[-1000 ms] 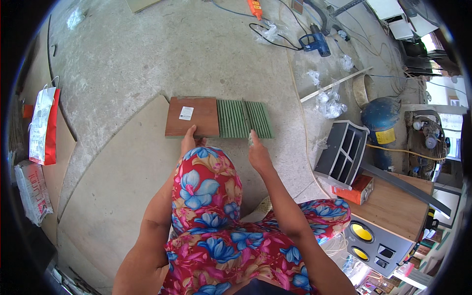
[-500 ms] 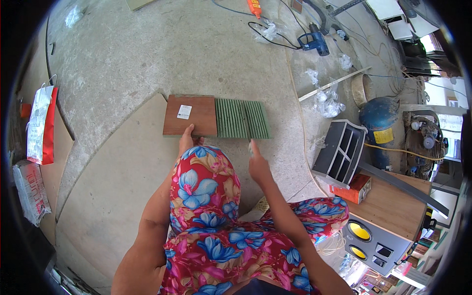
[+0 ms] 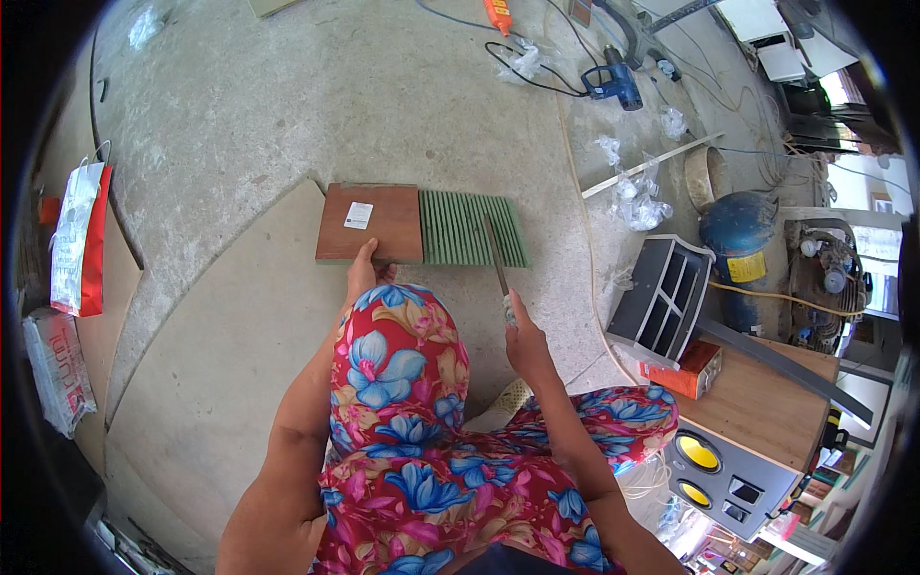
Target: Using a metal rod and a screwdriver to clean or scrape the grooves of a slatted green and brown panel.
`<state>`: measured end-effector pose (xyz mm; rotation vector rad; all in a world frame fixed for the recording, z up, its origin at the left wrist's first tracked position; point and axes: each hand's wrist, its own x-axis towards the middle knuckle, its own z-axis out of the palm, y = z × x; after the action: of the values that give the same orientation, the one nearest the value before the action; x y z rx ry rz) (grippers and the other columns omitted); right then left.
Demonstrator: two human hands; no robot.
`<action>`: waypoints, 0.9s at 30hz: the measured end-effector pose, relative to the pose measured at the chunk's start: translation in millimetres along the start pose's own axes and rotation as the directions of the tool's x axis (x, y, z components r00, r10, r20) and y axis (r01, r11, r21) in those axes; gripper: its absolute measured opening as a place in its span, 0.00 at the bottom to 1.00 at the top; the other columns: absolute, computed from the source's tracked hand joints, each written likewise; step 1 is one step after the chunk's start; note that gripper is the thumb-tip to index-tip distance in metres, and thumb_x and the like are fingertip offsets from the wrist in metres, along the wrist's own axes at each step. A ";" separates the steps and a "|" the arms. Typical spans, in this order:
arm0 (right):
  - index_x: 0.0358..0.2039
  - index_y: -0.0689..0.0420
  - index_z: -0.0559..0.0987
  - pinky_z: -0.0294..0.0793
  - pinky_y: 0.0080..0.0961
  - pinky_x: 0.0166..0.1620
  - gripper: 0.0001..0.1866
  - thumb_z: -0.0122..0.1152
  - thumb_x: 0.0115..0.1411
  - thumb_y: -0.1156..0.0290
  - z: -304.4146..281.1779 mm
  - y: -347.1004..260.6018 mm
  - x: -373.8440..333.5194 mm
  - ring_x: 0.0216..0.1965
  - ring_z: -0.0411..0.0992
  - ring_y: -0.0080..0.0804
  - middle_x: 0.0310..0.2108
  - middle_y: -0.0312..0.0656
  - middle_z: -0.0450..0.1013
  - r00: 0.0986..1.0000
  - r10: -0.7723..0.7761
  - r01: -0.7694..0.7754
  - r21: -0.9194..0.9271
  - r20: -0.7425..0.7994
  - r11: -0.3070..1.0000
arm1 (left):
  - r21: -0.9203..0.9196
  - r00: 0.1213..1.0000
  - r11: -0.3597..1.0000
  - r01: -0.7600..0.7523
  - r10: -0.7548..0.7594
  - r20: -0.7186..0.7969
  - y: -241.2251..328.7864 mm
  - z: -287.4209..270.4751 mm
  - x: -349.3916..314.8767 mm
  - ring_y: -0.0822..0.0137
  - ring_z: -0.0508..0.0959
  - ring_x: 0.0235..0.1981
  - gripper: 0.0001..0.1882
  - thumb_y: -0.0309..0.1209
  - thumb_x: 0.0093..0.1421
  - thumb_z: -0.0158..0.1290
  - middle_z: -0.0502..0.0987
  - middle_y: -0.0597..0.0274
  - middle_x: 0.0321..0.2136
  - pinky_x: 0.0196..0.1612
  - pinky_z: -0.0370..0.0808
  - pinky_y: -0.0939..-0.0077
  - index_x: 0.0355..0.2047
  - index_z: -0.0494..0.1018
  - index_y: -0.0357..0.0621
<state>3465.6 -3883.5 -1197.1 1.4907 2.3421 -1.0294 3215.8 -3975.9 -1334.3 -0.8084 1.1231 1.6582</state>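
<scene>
My left hand grips the near edge of a reddish-brown board, its thumb on top and its other fingers curled by the edge. A white label is stuck on this board. To its right lies a green slatted panel with narrow parallel ridges, which seems to run under the brown board. Closed round a pale handle, my right hand holds a long, thin, dark file. The file's blade slants over the right part of the ridges; whether it touches them I cannot tell.
A blue heat gun and an orange power strip lie at the far right. Nearer are a grey divided case, a blue tank and a speaker cabinet. Bags stand at left, beside a large flat sheet.
My right hand has drawn back toward me and slightly right, pulling the file with it, so more of its blade shows. The left hand and the board stay almost where they were.
</scene>
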 end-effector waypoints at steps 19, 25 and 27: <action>0.65 0.47 0.51 0.69 0.45 0.45 0.32 0.43 0.60 0.74 8.4 -11.9 26.2 0.44 0.70 0.62 0.46 0.62 0.69 1.000 -0.014 0.013 0.018 0.011 1.000 | -0.063 0.999 0.997 -0.041 0.040 -0.018 -1.4 3.3 9.4 0.68 0.70 0.28 0.17 0.38 0.55 0.57 0.70 0.60 0.31 0.26 0.73 0.78 0.39 0.67 0.42; 0.65 0.48 0.50 0.69 0.44 0.46 0.32 0.42 0.61 0.74 7.9 -16.2 29.2 0.45 0.69 0.61 0.49 0.62 0.67 0.993 0.072 -0.072 0.000 0.092 0.997 | -0.087 0.999 0.996 -0.033 0.031 -0.024 3.4 0.8 12.1 0.68 0.71 0.29 0.17 0.38 0.55 0.57 0.71 0.61 0.31 0.26 0.73 0.78 0.39 0.67 0.43; 0.65 0.44 0.49 0.69 0.47 0.43 0.32 0.43 0.61 0.73 14.3 -7.2 30.2 0.41 0.70 0.63 0.41 0.64 0.70 1.000 0.007 -0.007 0.015 0.024 1.000 | -0.055 0.999 0.998 -0.030 0.029 -0.018 0.2 3.9 8.5 0.69 0.71 0.28 0.17 0.38 0.55 0.57 0.70 0.61 0.31 0.26 0.73 0.78 0.39 0.67 0.43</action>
<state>3442.0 -3872.5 -1219.2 1.4830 2.3164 -1.0588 3212.6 -3969.4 -1340.3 -0.8463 1.1096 1.7165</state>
